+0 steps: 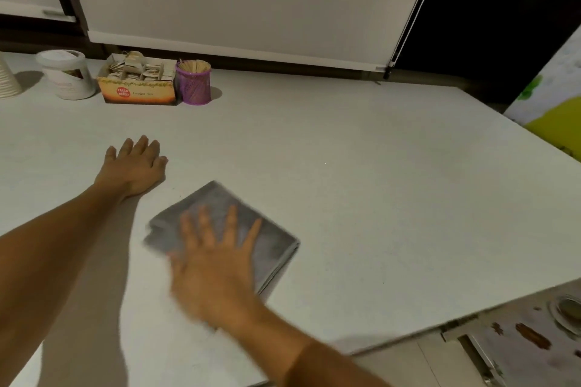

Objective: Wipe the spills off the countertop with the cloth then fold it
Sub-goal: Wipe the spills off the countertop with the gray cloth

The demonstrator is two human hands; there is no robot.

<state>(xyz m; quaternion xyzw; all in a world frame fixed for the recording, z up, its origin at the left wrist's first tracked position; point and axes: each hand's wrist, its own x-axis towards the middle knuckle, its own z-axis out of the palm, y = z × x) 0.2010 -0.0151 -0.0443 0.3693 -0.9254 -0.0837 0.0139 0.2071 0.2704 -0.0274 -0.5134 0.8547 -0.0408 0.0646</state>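
A grey cloth (pixel 267 239), folded into a thick rectangle, lies on the white countertop (pixel 377 182) in front of me. My right hand (pixel 217 258) lies flat on top of it with fingers spread, blurred by motion, covering its near left part. My left hand (pixel 135 166) rests palm down on the bare counter, to the left of the cloth and farther back, holding nothing. No spill shows on the counter surface.
At the back left stand a white tub (pixel 67 74), a box of tea bags (pixel 138 82), a purple mesh cup of wooden sticks (pixel 192 82) and stacked paper cups (pixel 6 78). The counter's edge runs diagonally at the right, above a stained metal surface (pixel 528 330).
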